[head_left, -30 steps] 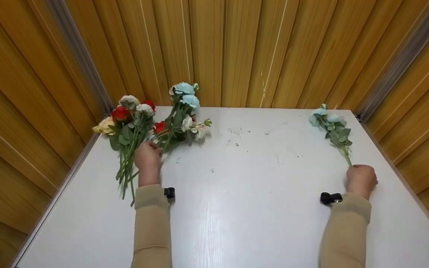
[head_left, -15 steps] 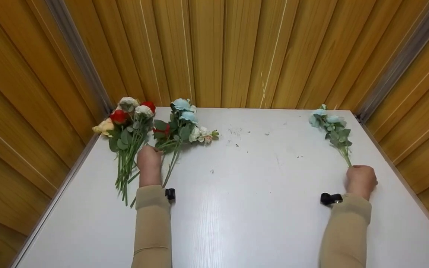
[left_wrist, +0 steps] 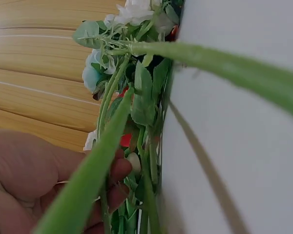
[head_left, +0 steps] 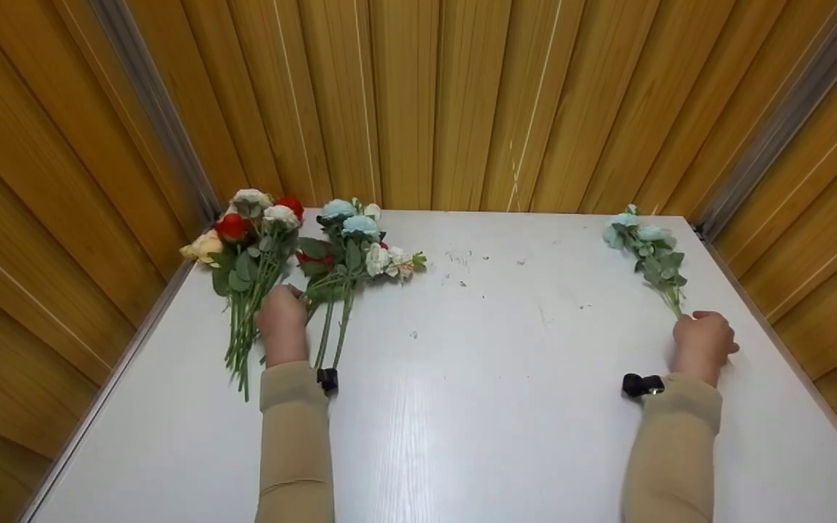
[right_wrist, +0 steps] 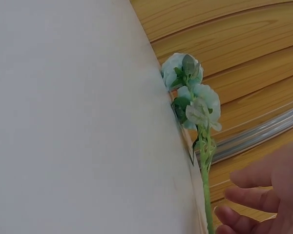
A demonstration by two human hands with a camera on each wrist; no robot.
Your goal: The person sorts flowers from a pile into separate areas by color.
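My left hand (head_left: 282, 319) is over the table's left side, its fingers curled around a thin green flower stem (left_wrist: 105, 209). Leaves and a partly hidden red rose (head_left: 314, 256) lie just beyond it. Stems of a light-blue flower (head_left: 360, 226) and a small white flower (head_left: 382, 259) run past the hand's right side; two stems loom large in the left wrist view. To its left rests a bunch of red, white and yellow flowers (head_left: 233, 227). My right hand (head_left: 703, 341), fingers loosely bent and apart, is beside the stem end of a blue flower spray (right_wrist: 205, 105) on the right.
The white table (head_left: 476, 407) carries dark scuff marks towards its far side. Wood-panelled walls (head_left: 462, 109) enclose it at the back and both sides, with grey metal posts (head_left: 782, 120) in the corners. Each sleeve has a small black camera (head_left: 641, 386) at the cuff.
The light-blue and white flowers on the left have come down onto the table, their stems swinging towards me. My left hand has shifted slightly left. My right fingers have loosened from the blue spray.
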